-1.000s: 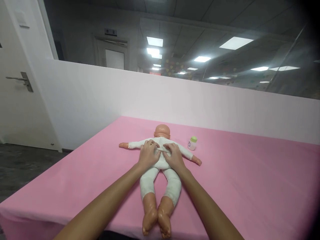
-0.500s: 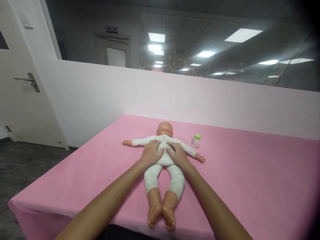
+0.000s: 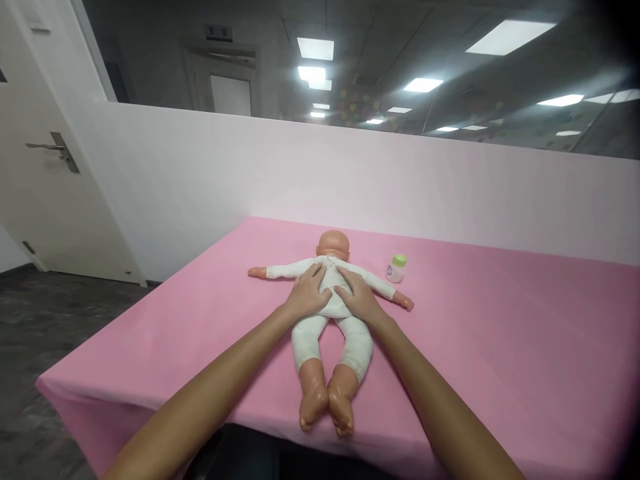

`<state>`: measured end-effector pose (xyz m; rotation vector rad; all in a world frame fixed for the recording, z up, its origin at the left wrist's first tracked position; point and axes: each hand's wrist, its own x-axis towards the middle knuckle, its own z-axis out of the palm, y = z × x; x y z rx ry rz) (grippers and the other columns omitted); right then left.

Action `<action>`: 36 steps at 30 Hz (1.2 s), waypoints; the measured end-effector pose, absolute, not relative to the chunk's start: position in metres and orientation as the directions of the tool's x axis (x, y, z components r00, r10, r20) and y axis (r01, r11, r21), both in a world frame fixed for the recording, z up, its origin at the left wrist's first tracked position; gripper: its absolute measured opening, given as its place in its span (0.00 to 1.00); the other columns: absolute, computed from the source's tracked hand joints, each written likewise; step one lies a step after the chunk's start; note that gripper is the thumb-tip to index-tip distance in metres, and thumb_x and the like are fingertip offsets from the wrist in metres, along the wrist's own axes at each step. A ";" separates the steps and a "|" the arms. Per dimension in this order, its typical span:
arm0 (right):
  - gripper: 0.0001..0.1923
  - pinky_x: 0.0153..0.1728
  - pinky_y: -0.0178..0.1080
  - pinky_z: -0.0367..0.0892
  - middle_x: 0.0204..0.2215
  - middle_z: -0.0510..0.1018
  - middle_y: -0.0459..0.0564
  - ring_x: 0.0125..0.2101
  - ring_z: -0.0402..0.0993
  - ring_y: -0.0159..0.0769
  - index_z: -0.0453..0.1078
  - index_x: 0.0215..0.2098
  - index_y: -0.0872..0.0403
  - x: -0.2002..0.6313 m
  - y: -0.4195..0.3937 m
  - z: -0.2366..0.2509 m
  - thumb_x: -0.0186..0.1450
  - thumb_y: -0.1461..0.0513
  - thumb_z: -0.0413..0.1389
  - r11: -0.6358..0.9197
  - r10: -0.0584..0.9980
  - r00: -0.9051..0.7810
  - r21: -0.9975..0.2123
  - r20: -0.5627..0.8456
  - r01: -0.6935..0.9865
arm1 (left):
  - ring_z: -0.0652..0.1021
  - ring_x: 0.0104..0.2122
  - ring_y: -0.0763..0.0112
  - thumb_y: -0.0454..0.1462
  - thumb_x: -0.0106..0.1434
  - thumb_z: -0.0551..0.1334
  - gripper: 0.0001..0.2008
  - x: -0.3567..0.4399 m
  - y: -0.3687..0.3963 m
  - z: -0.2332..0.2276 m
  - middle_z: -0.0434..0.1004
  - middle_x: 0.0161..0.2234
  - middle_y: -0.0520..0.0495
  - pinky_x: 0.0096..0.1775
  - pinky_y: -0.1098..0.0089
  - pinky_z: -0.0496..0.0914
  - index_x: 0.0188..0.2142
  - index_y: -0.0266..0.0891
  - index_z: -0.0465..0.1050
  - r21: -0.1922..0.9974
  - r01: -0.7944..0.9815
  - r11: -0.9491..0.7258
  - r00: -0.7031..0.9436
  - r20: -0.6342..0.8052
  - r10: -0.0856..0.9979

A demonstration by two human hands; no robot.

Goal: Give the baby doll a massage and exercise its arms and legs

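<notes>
A baby doll (image 3: 330,313) in a white suit is lying flat on the pink table cover (image 3: 500,347), its arms stretched out to either side, its head pointing away from the person and its bare feet lying together close to the near edge of the cover. Both of the person's hands are resting on the doll's trunk. The left hand (image 3: 310,293) is lying palm down on the doll's left-hand flank as seen from the head camera, its fingers (image 3: 316,272) spread a little and reaching up toward the shoulder and neck, pressing into the white cloth rather than closing round anything. The right hand (image 3: 357,297) is mirroring it on the other flank, fingers likewise loosely spread and laid flat against the suit, the fingertips of the two hands nearly meeting over the middle of the chest just below the doll's head. Neither hand is gripping; both are bearing on the cloth with opened fingers. Beyond the right hand's fingertips and off to their outer side, a small white bottle with a green cap (image 3: 396,269) is standing upright on the cover, just past the doll's outstretched arm and clear of it. Beyond the doll's head a pale partition wall (image 3: 400,180) is rising behind the table, and far off to the outer side of the left hand a white door (image 3: 45,173) with a metal handle is standing shut.
</notes>
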<state>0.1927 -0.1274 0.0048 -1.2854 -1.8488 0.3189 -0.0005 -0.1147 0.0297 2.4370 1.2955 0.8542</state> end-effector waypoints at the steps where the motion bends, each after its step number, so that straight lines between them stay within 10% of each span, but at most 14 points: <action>1: 0.30 0.66 0.55 0.57 0.65 0.69 0.53 0.64 0.63 0.48 0.64 0.67 0.49 0.193 -0.129 0.007 0.66 0.57 0.55 0.439 0.866 -0.121 -0.623 0.485 0.648 | 0.60 0.69 0.49 0.40 0.65 0.58 0.30 -0.001 -0.116 0.031 0.58 0.69 0.36 0.66 0.49 0.56 0.66 0.37 0.62 0.470 0.670 -0.575 0.432 0.382 0.817; 9: 0.28 0.63 0.55 0.61 0.59 0.74 0.52 0.60 0.67 0.49 0.67 0.63 0.48 0.189 -0.135 0.015 0.64 0.58 0.57 0.431 0.855 -0.075 -0.621 0.514 0.654 | 0.74 0.50 0.50 0.41 0.62 0.60 0.15 0.001 -0.123 0.040 0.75 0.47 0.40 0.51 0.52 0.70 0.47 0.39 0.74 0.402 0.726 -0.558 0.388 0.431 0.815; 19: 0.38 0.68 0.57 0.52 0.69 0.61 0.51 0.69 0.54 0.49 0.51 0.72 0.45 0.192 -0.129 0.007 0.66 0.57 0.55 0.450 0.860 -0.127 -0.618 0.494 0.645 | 0.52 0.72 0.49 0.41 0.64 0.60 0.35 0.000 -0.116 0.030 0.52 0.72 0.37 0.69 0.47 0.50 0.69 0.37 0.58 0.493 0.658 -0.570 0.432 0.373 0.821; 29: 0.31 0.67 0.54 0.55 0.65 0.67 0.53 0.65 0.61 0.47 0.62 0.67 0.48 0.185 -0.139 0.017 0.65 0.59 0.55 0.410 0.872 -0.070 -0.647 0.484 0.643 | 0.71 0.59 0.52 0.40 0.61 0.62 0.24 -0.001 -0.114 0.030 0.72 0.57 0.40 0.61 0.52 0.65 0.57 0.40 0.71 0.479 0.643 -0.597 0.378 0.480 0.792; 36: 0.36 0.71 0.56 0.46 0.72 0.56 0.52 0.71 0.50 0.47 0.53 0.72 0.48 0.189 -0.132 0.007 0.68 0.57 0.53 0.420 0.888 -0.121 -0.673 0.444 0.609 | 0.51 0.72 0.50 0.41 0.63 0.60 0.37 -0.003 -0.110 0.027 0.48 0.73 0.37 0.69 0.48 0.50 0.70 0.35 0.56 0.515 0.659 -0.549 0.407 0.369 0.835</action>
